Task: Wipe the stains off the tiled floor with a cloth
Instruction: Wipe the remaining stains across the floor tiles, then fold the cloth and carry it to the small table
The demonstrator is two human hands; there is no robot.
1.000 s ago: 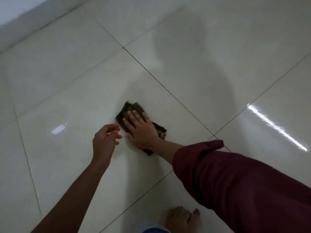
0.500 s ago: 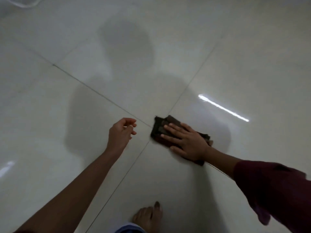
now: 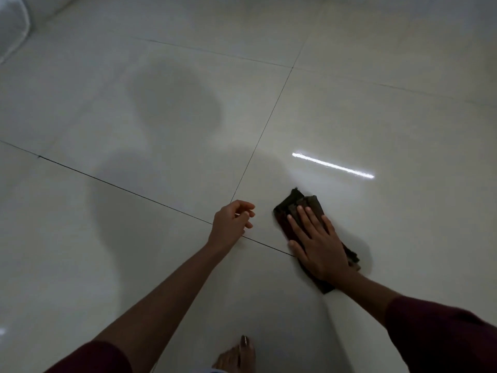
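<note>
While the right hand (image 3: 320,246) presses flat on the dark cloth (image 3: 298,208), the left hand (image 3: 231,222) hangs free.
Straight right fingers (image 3: 304,219) pin the folded cloth to the tiled floor (image 3: 376,103), just right of a grout line crossing. Beside it, apart from the cloth, the left hand hovers with fingers loosely curled, holding nothing. A bare foot (image 3: 239,354) shows below both hands.

The right hand (image 3: 320,249) lies palm down with fingers straight and spread, forearm bare below a pushed-up dark red sleeve (image 3: 443,337). The left hand (image 3: 231,222) hovers, fingers loosely curled, arm outstretched. A bare foot (image 3: 238,356) shows below.
</note>
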